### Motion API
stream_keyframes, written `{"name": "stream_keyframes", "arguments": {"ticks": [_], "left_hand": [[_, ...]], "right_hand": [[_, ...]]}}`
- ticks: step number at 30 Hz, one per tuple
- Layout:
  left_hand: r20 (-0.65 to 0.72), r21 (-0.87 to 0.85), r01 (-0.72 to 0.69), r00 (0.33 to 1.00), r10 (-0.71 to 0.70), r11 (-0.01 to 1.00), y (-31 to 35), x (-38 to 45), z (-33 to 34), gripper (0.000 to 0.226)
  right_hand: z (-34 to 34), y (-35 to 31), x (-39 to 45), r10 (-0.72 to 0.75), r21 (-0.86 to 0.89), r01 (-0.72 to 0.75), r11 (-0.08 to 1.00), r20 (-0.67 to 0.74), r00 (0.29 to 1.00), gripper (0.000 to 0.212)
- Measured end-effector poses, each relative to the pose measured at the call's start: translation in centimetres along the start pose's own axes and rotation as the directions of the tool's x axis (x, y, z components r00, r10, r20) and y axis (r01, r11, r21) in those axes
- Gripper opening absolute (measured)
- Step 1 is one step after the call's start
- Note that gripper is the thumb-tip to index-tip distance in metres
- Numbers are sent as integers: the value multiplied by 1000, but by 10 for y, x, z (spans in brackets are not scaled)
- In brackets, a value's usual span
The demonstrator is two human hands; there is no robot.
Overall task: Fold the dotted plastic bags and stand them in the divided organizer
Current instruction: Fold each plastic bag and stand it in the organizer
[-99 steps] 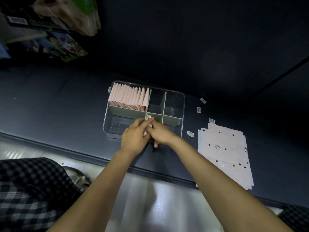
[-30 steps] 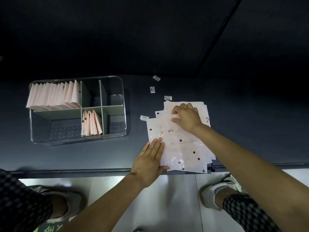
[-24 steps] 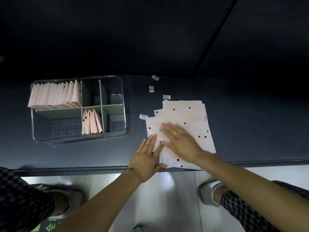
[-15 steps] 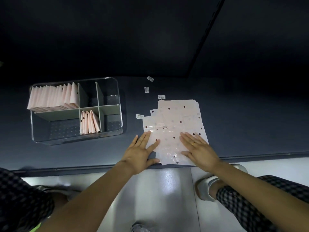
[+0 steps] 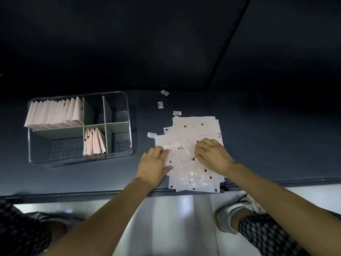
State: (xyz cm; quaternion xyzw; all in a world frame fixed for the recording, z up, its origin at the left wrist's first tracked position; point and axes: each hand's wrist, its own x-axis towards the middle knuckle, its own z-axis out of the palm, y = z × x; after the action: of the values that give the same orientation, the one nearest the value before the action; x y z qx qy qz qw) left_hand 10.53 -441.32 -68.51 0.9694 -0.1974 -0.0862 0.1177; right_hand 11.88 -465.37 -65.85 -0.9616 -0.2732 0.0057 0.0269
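A dark table [image 5: 258, 145] stands over a pale glossy floor [image 5: 175, 218]. Small barcode stickers [image 5: 160, 104] are too blurred to read. The left hand [image 5: 154, 166] and right hand [image 5: 212, 156] pinch the top bag [image 5: 180, 156] of the stack [image 5: 195, 174], right of the organizer [image 5: 118, 157].

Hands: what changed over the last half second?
Both hands moved up the stack of flat dotted bags. The right hand went from lying flat to pinching the top bag's near edge, folding it away; the left hand curled onto its left edge. The organizer and its folded bags are unchanged.
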Motion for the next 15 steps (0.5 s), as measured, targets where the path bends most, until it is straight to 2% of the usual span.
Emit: {"name": "stream_keyframes", "arguments": {"ticks": [1,3,4,7,9,12,13,15], "left_hand": [[-7,-21,-1,1000,1,1000,-3,1,0,54],[-44,-128,47,998,-53,991,-9,3,0,45],[-76,-223,101,990,-121,970,-11,4,0,39],[-103,-472,277,926,-364,837,-15,10,-3,24],[-56,-496,349,901,-431,795,-14,15,-5,22],[-4,-488,423,874,-486,764,-11,21,-7,26],[6,-482,441,866,-500,757,-10,22,-8,28],[17,-454,476,850,-527,753,-7,25,-8,31]], "right_hand": [[-1,2,1,85,168,-87,982,23,996,18],[-1,5,1,282,464,-332,821,176,943,28],[-1,7,1,331,535,-403,743,229,915,26],[1,7,6,409,640,-486,596,278,869,21],[2,7,13,457,691,-534,487,320,830,29],[4,8,27,552,789,-550,274,339,762,17],[6,10,31,592,796,-562,226,346,728,25],[10,11,37,661,761,-615,207,355,661,35]]}}
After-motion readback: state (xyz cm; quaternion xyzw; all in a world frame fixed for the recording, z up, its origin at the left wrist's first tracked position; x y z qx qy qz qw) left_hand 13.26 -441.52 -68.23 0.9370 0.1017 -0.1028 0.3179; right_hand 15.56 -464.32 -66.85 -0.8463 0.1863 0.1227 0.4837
